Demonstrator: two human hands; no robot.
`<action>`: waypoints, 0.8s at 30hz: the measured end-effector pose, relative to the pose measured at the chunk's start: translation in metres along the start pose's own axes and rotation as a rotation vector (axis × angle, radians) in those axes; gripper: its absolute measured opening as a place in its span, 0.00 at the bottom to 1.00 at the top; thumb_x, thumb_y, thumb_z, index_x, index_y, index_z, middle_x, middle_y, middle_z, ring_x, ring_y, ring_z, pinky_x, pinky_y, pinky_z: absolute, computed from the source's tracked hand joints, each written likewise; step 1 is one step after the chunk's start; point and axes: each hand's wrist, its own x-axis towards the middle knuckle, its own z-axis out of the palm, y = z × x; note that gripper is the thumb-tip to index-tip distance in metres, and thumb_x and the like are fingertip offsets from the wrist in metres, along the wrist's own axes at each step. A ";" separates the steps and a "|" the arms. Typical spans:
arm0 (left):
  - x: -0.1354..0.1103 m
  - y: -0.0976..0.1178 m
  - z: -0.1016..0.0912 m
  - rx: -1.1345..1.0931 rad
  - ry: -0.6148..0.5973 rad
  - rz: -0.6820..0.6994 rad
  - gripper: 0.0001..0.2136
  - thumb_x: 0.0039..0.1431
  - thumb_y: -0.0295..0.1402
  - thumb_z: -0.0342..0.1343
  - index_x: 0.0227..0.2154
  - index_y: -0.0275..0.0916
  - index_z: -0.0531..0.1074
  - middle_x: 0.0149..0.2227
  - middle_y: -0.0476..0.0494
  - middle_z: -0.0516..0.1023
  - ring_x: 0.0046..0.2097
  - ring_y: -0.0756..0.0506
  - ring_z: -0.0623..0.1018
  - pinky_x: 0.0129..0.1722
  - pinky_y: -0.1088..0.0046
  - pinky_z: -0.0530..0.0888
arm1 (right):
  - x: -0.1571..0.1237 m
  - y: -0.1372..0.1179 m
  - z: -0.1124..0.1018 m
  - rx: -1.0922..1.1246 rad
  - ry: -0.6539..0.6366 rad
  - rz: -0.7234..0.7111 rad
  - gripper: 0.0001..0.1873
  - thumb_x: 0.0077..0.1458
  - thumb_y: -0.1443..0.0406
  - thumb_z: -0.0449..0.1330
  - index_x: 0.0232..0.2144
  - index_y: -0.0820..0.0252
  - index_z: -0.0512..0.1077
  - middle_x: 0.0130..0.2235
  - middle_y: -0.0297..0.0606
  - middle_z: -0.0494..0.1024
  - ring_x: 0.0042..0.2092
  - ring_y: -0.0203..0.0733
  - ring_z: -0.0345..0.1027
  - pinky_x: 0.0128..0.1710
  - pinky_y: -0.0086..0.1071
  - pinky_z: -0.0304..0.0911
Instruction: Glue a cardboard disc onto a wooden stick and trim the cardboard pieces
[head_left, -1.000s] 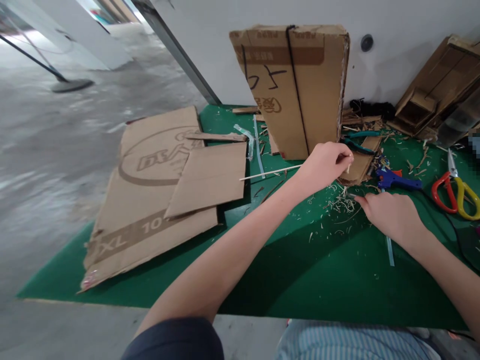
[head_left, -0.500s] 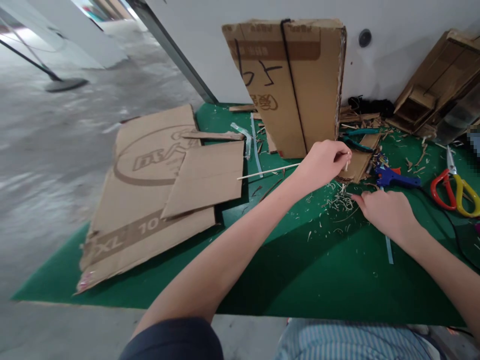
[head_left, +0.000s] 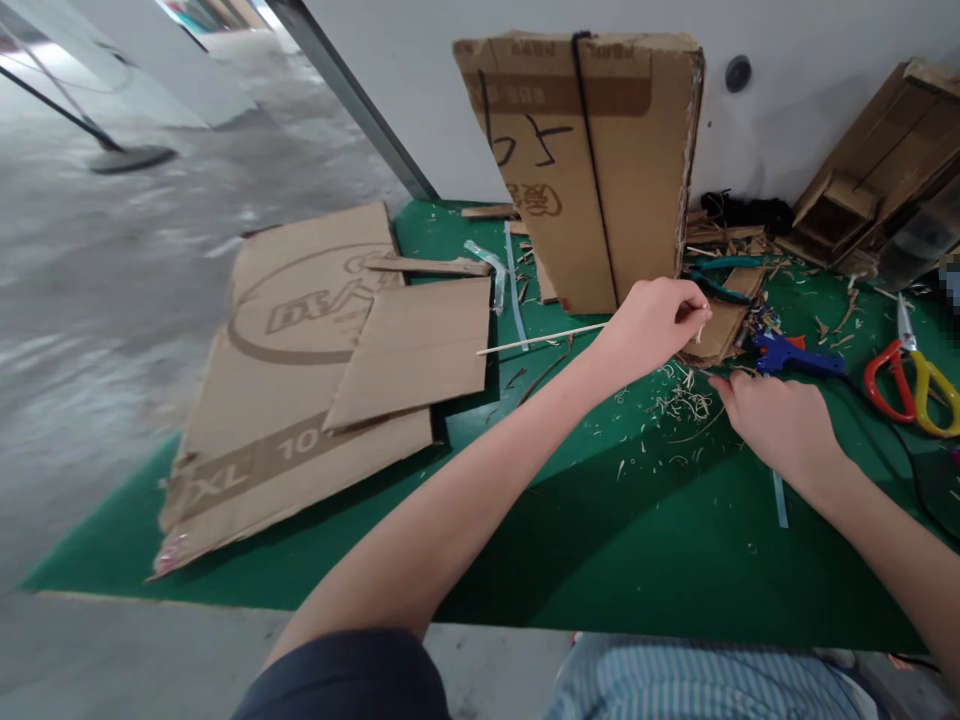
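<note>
My left hand (head_left: 651, 326) is closed around a thin wooden stick (head_left: 540, 341) that juts out to the left over the green mat (head_left: 600, 540). A short end of the stick shows past my fingers on the right. My right hand (head_left: 776, 423) lies knuckles-up on the mat just right of it, fingers curled and pinched on something I cannot make out, beside a scatter of wood shavings (head_left: 682, 405). A blue glue gun (head_left: 795, 357) lies just behind my right hand.
A tall cardboard box (head_left: 592, 160) stands against the wall behind my hands. Flat cardboard sheets (head_left: 315, 370) cover the mat's left part. Red and yellow scissors (head_left: 911, 380) lie at the right, green pliers (head_left: 716, 275) and cardboard scraps (head_left: 862, 190) farther back.
Both hands have stayed nearly where they were; my right hand has crept slightly up toward the left hand. The view has shifted a little.
</note>
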 end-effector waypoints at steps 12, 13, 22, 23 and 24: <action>-0.001 0.002 0.000 -0.006 0.010 0.008 0.08 0.59 0.29 0.52 0.29 0.36 0.75 0.28 0.45 0.78 0.30 0.49 0.73 0.36 0.69 0.67 | -0.005 0.002 0.002 -0.027 0.007 0.006 0.31 0.67 0.55 0.36 0.27 0.63 0.71 0.22 0.45 0.76 0.23 0.43 0.71 0.22 0.29 0.41; -0.001 0.002 0.000 -0.007 0.008 0.006 0.08 0.59 0.29 0.52 0.29 0.36 0.75 0.28 0.44 0.78 0.30 0.49 0.73 0.36 0.69 0.67 | -0.004 0.002 0.002 -0.026 0.029 0.015 0.31 0.67 0.54 0.36 0.28 0.63 0.71 0.22 0.45 0.76 0.22 0.43 0.71 0.22 0.29 0.40; 0.000 -0.001 0.001 -0.005 0.019 0.018 0.07 0.59 0.29 0.52 0.29 0.36 0.75 0.28 0.45 0.78 0.30 0.50 0.73 0.35 0.70 0.67 | 0.000 -0.002 0.012 0.000 -0.007 0.002 0.31 0.67 0.54 0.36 0.27 0.64 0.71 0.22 0.45 0.76 0.23 0.43 0.71 0.22 0.29 0.40; 0.000 -0.001 0.001 -0.004 0.018 0.016 0.07 0.59 0.29 0.52 0.29 0.36 0.75 0.28 0.45 0.78 0.30 0.50 0.73 0.35 0.69 0.67 | -0.001 -0.001 0.013 0.001 -0.027 -0.017 0.31 0.67 0.54 0.36 0.27 0.64 0.71 0.22 0.45 0.75 0.23 0.43 0.72 0.22 0.29 0.40; 0.000 -0.001 0.001 -0.002 0.019 0.014 0.07 0.59 0.29 0.52 0.29 0.36 0.75 0.28 0.45 0.78 0.29 0.50 0.73 0.35 0.69 0.67 | -0.002 -0.001 0.013 0.005 -0.038 -0.032 0.31 0.67 0.54 0.36 0.27 0.64 0.71 0.22 0.45 0.75 0.23 0.43 0.72 0.22 0.29 0.40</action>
